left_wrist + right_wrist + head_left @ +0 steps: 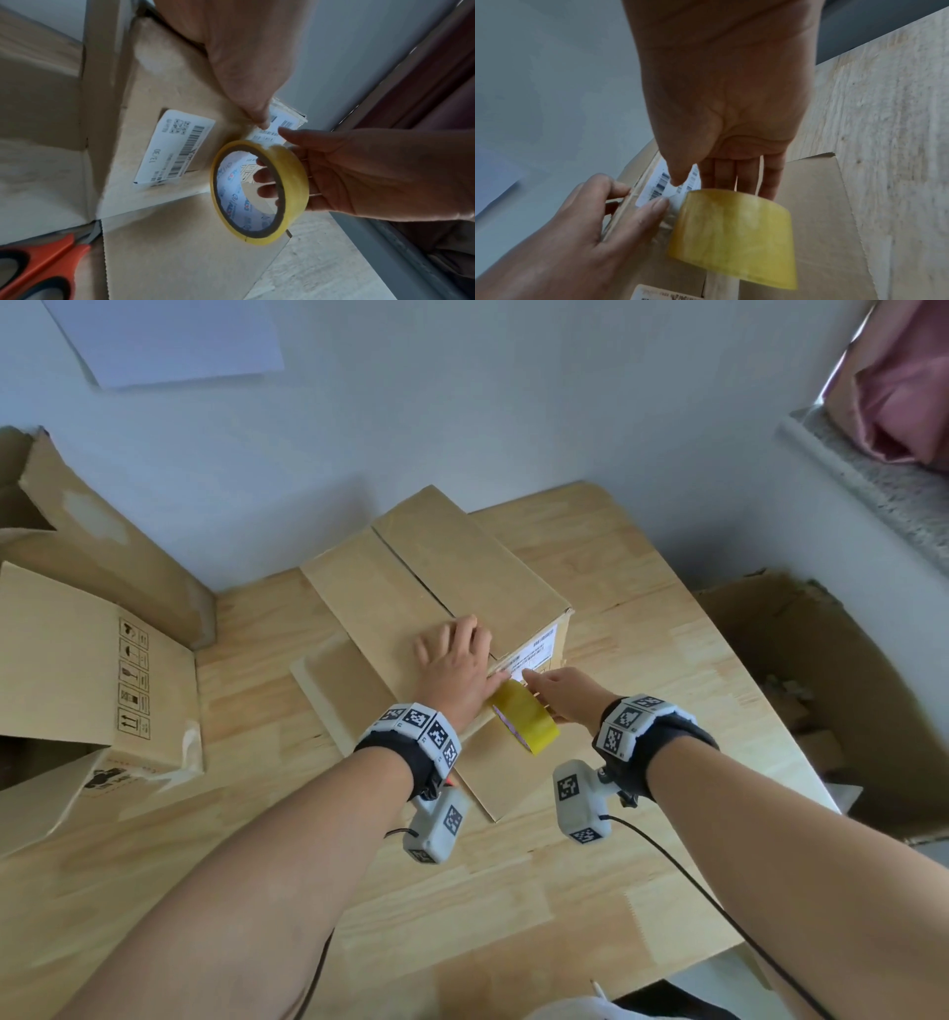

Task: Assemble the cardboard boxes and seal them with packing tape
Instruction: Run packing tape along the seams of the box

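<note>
A cardboard box [436,577] stands in the middle of the wooden table [667,670], its top flaps folded shut with a seam down the centre. My left hand [454,660] lies flat on the top at the near edge. Its thumb [257,113] presses the clear tape end onto the box's front side, beside a white barcode label [174,148]. My right hand [565,693] holds the yellow tape roll [524,724] just in front of that side. The right hand's fingers [264,176] are hooked through the roll's core, and a short strip runs from the roll [734,233] to the thumb.
Orange-handled scissors [43,261] lie on the table under my left wrist. The box's lower flaps [508,778] spread out flat on the table. Two more cardboard boxes [92,670] sit at the left, and an open box [821,701] stands off the table's right edge.
</note>
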Tool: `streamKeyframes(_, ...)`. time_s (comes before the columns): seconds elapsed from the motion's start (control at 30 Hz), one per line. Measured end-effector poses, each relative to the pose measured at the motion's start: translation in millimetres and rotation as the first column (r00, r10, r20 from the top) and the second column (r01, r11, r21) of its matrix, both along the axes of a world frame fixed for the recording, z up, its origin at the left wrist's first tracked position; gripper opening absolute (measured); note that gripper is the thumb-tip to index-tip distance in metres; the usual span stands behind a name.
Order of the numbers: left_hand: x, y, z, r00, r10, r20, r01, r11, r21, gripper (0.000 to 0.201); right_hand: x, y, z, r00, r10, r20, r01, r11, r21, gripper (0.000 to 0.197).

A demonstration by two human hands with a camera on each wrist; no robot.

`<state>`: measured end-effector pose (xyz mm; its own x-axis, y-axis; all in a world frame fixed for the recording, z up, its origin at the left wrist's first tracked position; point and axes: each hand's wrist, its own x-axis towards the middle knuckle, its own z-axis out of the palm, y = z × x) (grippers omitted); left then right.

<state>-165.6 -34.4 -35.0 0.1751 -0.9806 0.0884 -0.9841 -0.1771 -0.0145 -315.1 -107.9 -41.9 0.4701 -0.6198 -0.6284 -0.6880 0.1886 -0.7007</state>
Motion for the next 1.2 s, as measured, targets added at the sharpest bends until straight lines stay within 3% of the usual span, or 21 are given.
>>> streamKeyframes(0.17, -6.0, 3.0, 2.5, 0.998, 0.022, 0.066, -0.022, 1.0, 0.008, 0.044, -15.5, 4.8, 5.3, 0.99, -0.136, 0.037, 0.136, 0.991, 0.007, 0.03)
streamKeyframes(0.23, -4.1, 4.8, 6.6, 1.0, 0.015, 0.026, -0.015, 1.0, -0.008, 0.044, -20.5, 9.9, 9.8, 0.981, -0.185, 0.055, 0.186, 0.983, -0.009, 0.029)
streamKeyframes(0.4, 2.2, 8.3, 15.4, 1.0, 0.01, -0.03, -0.006, 0.993, 0.117, 0.056, -22.9, 24.5, 19.2, 0.968, -0.237, 0.081, 0.24, 0.971, -0.023, 0.029)
streamKeyframes(0.47, 4.0, 8.2, 23.6, 0.995, 0.035, -0.089, -0.018, 0.984, 0.176, 0.063, -20.6, 30.3, 21.0, 0.969, -0.233, 0.08, 0.237, 0.971, -0.045, 0.027)
streamKeyframes(0.53, 12.2, 14.4, 34.5, 0.968, 0.059, -0.242, -0.002, 0.973, 0.229, 0.07, -19.4, 36.2, 20.2, 0.967, -0.239, 0.085, 0.246, 0.966, -0.085, 0.025)
streamKeyframes(0.6, 26.2, 32.4, 45.5, 0.918, 0.013, -0.395, 0.012, 0.998, 0.061, 0.061, -19.4, 41.1, 19.5, 0.961, -0.267, 0.076, 0.276, 0.947, -0.166, 0.026)
streamKeyframes(0.67, 37.7, 60.7, 48.7, 0.875, -0.069, -0.479, -0.018, 0.984, -0.175, 0.037, -22.7, 45.5, 18.0, 0.95, -0.309, 0.054, 0.313, 0.922, -0.227, 0.027)
streamKeyframes(0.7, 40.1, 77.4, 45.6, 0.859, -0.089, -0.504, -0.018, 0.979, -0.202, 0.027, -24.4, 48.1, 17.4, 0.941, -0.335, 0.05, 0.338, 0.914, -0.226, 0.028)
streamKeyframes(0.77, 39.4, 108.8, 31.2, 0.855, -0.108, -0.508, 0.044, 0.99, -0.137, 0.02, -26.7, 54.0, 16.2, 0.923, -0.381, 0.05, 0.383, 0.902, -0.201, 0.029)
streamKeyframes(0.87, 35.0, 131.8, 5.7, 0.904, -0.111, -0.414, 0.091, 0.994, -0.067, 0.015, -26.3, 63.0, 19.3, 0.909, -0.415, 0.045, 0.416, 0.89, -0.185, 0.029)
streamKeyframes(0.97, 20.0, 131.4, -8.1, 0.918, -0.191, -0.348, 0.187, 0.981, -0.047, 0.024, -25.2, 72.2, 22.7, 0.902, -0.426, 0.07, 0.431, 0.887, -0.167, 0.028)
streamKeyframes(1.03, 10.6, 130.6, -19.8, 0.911, -0.209, -0.356, 0.263, 0.958, 0.112, 0.029, -26.9, 75.7, 23.7, 0.897, -0.434, 0.077, 0.441, 0.885, -0.151, 0.026)
streamKeyframes(1.1, 9.1, 134.4, -38.2, 0.931, -0.103, -0.35, 0.226, 0.917, 0.33, 0.027, -32.2, 78.3, 23.8, 0.89, -0.449, 0.076, 0.455, 0.88, -0.134, 0.023)
streamKeyframes(1.2, 16.7, 137.2, -61.1, 0.919, 0.126, -0.374, 0.07, 0.88, 0.469, 0.024, -43.5, 80.3, 24.6, 0.874, -0.479, 0.083, 0.486, 0.866, -0.119, 0.023)
